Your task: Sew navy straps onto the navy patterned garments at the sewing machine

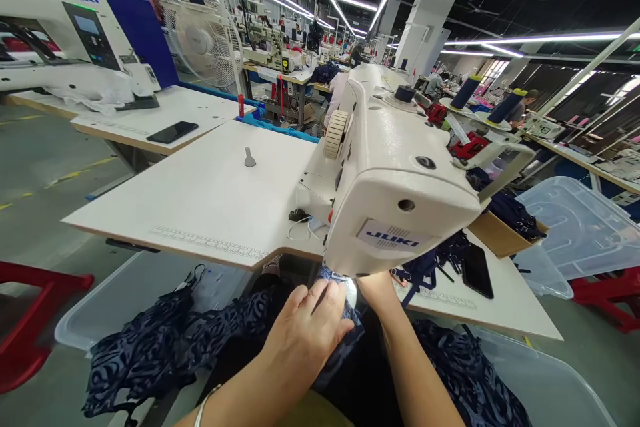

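In the head view, a white sewing machine (400, 167) stands straight in front of me. Below its head, my left hand (313, 323) is closed on a piece of blue patterned fabric (353, 320), with the thumb and fingers pressed together over it. A lit spot shows on the cloth beside the fingertips. My right hand (377, 288) reaches under the machine head from the other side. Its fingers are hidden behind the head, so what they touch cannot be made out. The needle area is hidden too.
A grey metal piece (249, 158) lies on the white tabletop (210, 200). Dark straps (425, 270) and a phone (477, 271) are on the right side. Patterned garments hang over plastic bins (85, 320) on both sides. A second phone (173, 133) rests on the neighbouring table.
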`<state>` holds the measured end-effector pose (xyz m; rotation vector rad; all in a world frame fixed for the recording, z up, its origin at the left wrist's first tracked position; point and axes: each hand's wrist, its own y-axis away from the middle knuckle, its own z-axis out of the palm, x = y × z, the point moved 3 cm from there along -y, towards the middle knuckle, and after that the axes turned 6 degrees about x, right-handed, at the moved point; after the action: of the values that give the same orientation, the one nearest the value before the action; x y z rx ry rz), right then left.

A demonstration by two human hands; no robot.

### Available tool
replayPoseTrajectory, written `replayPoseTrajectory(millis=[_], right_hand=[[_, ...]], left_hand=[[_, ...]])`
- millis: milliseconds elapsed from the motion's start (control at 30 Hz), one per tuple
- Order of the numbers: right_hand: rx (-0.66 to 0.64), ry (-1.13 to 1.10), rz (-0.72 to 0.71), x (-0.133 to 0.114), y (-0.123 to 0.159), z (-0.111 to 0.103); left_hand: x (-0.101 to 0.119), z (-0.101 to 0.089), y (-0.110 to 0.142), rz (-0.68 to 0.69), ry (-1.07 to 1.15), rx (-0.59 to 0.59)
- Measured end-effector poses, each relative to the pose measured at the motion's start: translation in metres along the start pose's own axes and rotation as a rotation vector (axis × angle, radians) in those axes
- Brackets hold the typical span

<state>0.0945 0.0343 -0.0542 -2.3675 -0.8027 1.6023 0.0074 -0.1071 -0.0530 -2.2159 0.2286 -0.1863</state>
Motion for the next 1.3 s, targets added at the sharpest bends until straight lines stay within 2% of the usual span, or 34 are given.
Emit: replayPoseTrajectory(millis=[300, 533, 833, 1300], right_hand=[[-0.004, -0.183, 0.107, 0.005, 0.008, 0.001], [-0.066, -0.164, 0.132, 0.009, 0.014, -0.001], [0.037, -0.116, 0.046, -0.001, 0.006, 0.000], [0.010, -0.054, 0.046, 0.009, 0.009, 0.002]], left_hand=[[0.000, 0.003, 0.004, 0.023, 0.071, 0.002], [0.000, 0.002, 0.003, 0.009, 0.066, -0.015], [0.003, 0.003, -0.003, -0.017, 0.042, -0.029], [0.002, 0.004, -0.003, -0.050, 0.035, -0.011]])
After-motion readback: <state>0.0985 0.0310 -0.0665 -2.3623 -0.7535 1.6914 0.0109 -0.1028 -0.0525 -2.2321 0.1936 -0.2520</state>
